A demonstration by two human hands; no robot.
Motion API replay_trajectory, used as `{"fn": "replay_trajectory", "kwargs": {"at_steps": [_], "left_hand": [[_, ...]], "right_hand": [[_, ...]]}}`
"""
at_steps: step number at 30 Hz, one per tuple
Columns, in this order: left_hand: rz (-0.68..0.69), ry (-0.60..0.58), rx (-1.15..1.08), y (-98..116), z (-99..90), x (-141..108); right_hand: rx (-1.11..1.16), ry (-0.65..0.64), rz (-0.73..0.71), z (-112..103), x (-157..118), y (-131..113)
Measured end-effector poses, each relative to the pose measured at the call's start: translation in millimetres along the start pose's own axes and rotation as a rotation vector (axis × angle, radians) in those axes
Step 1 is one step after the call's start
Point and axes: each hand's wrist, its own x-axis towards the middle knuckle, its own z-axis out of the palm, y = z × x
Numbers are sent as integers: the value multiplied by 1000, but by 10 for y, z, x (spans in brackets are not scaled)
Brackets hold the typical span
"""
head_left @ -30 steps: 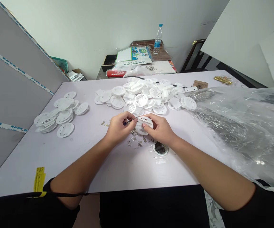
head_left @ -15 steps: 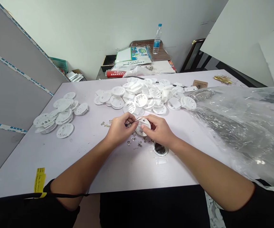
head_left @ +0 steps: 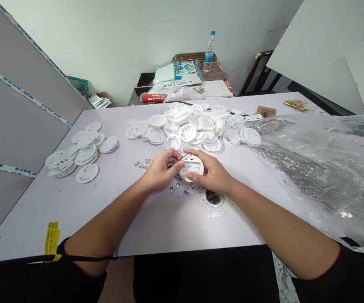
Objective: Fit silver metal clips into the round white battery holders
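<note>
My right hand [head_left: 212,170] grips a round white plastic disc [head_left: 194,165], tilted so that its recessed, ribbed side with slots faces me. Closed around a thin dark metal tool [head_left: 183,156], perhaps tweezers, is my left hand [head_left: 161,169]; its fingers hide most of the tool. The tool's tip reaches the disc's upper left edge, and the left thumb is close to the rim. Under the hands lie several small metal contact pieces [head_left: 178,184]. A dark round piece with a white rim [head_left: 213,197] rests below my right hand.
A big heap of white discs [head_left: 187,133] spreads along the back. Another pile [head_left: 85,152] is at left. Clear plastic bagging [head_left: 320,168] covers the right side. Behind the table stands a water bottle [head_left: 209,52]. A black cable [head_left: 87,257] crosses the lower left.
The disc in my right hand has been turned, showing more of its recessed side. My left hand keeps the tool at its edge, with the thumb shifted slightly.
</note>
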Motion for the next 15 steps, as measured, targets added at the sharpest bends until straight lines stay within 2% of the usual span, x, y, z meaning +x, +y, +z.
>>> {"fn": "replay_trajectory", "kwargs": {"at_steps": [3,6,11,13,15], "left_hand": [[-60,-52,-135,21,17,-21],[-83,-57,-99,29,43,-47],[80,19,311,16,4,-81],[166,32,484,-4,-25,-85],[255,27,632,-34,-35,-83]], "right_hand": [[-7,-11,-32,17,-17,-15],[-88,22,-67,-5,-26,-17],[-311,-95,-144,-260,-19,-7],[-410,-165,-54,-390,-21,-22],[-523,-158,-30,-478,-26,-55]]}}
